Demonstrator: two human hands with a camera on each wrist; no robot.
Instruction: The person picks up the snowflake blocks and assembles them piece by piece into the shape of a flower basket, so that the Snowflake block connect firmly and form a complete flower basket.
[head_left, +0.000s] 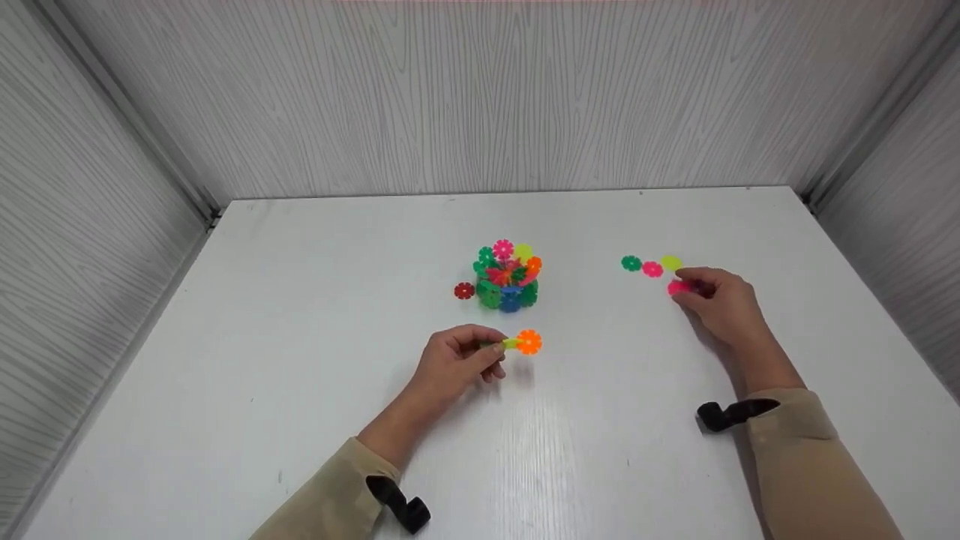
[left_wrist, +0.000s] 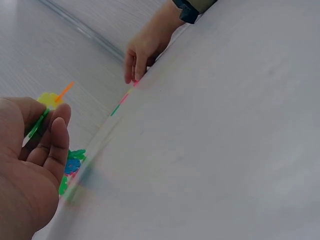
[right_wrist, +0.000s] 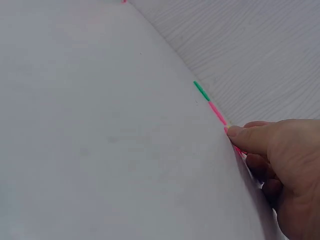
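My left hand (head_left: 461,356) is raised over the front middle of the table. Between thumb and fingers it pinches a small joined piece of flower-shaped plastic discs: a green disc (left_wrist: 38,125), a yellow disc (left_wrist: 49,99) and an orange disc (head_left: 529,342) at the outer end. At the right, my right hand (head_left: 724,304) is down at the tabletop, thumb and fingertips gripping a pink disc (head_left: 679,288) by its edges. Just beyond those fingers lies a yellow disc (head_left: 670,262), with another pink disc (head_left: 652,269) and a green disc (head_left: 631,263) in a row to its left.
A round, many-coloured build of interlocked discs (head_left: 510,299) stands mid-table, beyond my left hand. Close by its left side a dark red disc (head_left: 464,290) lies flat. Wood-grain panels (head_left: 480,97) enclose the white table (head_left: 300,300) at the back and sides.
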